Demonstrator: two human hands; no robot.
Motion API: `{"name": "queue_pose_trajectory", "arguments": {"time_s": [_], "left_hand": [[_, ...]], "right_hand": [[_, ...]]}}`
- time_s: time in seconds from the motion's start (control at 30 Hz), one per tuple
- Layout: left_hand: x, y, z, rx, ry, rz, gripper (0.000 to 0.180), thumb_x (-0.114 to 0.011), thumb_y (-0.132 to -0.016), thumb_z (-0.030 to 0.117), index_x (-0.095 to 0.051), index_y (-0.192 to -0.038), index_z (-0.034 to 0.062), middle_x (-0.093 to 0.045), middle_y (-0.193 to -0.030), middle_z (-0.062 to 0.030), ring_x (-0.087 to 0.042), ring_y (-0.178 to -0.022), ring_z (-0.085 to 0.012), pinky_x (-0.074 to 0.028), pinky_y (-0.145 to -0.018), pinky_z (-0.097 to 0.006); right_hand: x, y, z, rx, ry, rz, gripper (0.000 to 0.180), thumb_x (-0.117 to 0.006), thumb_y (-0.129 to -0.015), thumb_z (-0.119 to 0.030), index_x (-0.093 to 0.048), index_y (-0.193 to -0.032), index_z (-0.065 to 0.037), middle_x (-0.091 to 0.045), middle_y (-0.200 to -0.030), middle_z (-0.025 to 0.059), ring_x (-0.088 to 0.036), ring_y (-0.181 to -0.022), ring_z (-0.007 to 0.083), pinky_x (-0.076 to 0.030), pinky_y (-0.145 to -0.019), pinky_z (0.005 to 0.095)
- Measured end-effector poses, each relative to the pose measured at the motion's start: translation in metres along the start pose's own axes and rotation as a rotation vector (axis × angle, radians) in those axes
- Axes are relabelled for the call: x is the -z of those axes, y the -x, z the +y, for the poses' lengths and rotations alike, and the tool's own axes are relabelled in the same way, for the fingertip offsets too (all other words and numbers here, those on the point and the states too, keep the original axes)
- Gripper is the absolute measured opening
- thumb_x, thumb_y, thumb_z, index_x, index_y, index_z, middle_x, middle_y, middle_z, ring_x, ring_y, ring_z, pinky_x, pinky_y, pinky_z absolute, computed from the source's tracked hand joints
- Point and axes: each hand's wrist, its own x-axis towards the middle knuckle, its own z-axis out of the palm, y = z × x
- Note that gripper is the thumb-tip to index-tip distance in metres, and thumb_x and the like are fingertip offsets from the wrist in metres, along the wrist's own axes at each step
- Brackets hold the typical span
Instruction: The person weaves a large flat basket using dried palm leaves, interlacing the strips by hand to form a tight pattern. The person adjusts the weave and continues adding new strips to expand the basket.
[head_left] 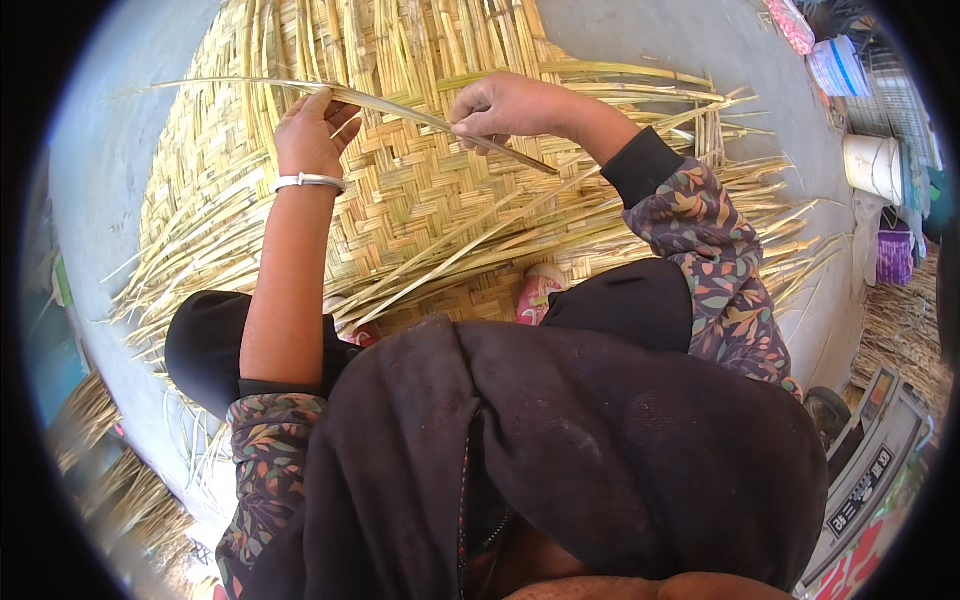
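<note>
A long, thin reed strip (405,110) stretches across between my two hands, above a partly woven reed mat (430,205). Its thin left end reaches out past the mat's edge, and its right end slants down toward the mat. My left hand (312,135) pinches the strip between thumb and fingers, with a light bangle on the wrist. Farther right, my right hand (505,107) has its fingers closed on the same strip. Loose reed ends fan out along the mat's right and near sides. I squat at its near edge, with a pink shoe (537,291) showing on it.
A white bucket (872,168), a blue-striped bucket (838,68) and a purple container (895,257) stand at the far right. Grey vehicle bodywork (872,465) is at lower right. Bundles of dry stalks (125,510) lie at lower left. Grey floor (95,210) surrounds the mat.
</note>
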Motion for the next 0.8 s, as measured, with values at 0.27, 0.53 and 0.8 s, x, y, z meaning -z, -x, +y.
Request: {"name": "queue_pose_trajectory", "arguments": {"time_s": [0.27, 0.53, 0.8], "left_hand": [[0.006, -0.015, 0.002, 0.058, 0.013, 0.040, 0.014, -0.052, -0.090, 0.012, -0.058, -0.095, 0.0000, -0.060, -0.082, -0.0084, -0.061, -0.072, -0.0187, -0.052, -0.058, -0.029], [0.020, -0.031, -0.002, 0.102, 0.115, -0.010, 0.015, -0.051, -0.091, 0.011, -0.058, -0.095, -0.0015, -0.058, -0.083, -0.0093, -0.057, -0.072, -0.0187, -0.053, -0.058, -0.028], [0.021, -0.042, 0.003, 0.081, 0.188, -0.099, 0.019, -0.049, -0.092, 0.011, -0.058, -0.101, -0.0027, -0.058, -0.082, -0.0086, -0.057, -0.072, -0.0171, -0.053, -0.060, -0.026]], "right_hand": [[0.000, 0.004, -0.009, 0.121, 0.565, -0.047, 0.017, -0.058, -0.084, -0.015, -0.062, -0.091, 0.000, -0.065, -0.074, 0.0073, -0.064, -0.069, 0.0150, -0.052, -0.063, 0.0304], [0.005, 0.020, -0.023, -0.026, -0.064, -0.181, 0.026, -0.056, -0.090, -0.022, -0.059, -0.105, -0.001, -0.066, -0.080, 0.0069, -0.065, -0.067, 0.0154, -0.053, -0.060, 0.0267], [0.017, 0.031, -0.011, -0.018, -0.256, -0.282, 0.029, -0.054, -0.091, -0.026, -0.061, -0.106, -0.003, -0.067, -0.082, 0.0076, -0.066, -0.068, 0.0140, -0.050, -0.061, 0.0248]]}}
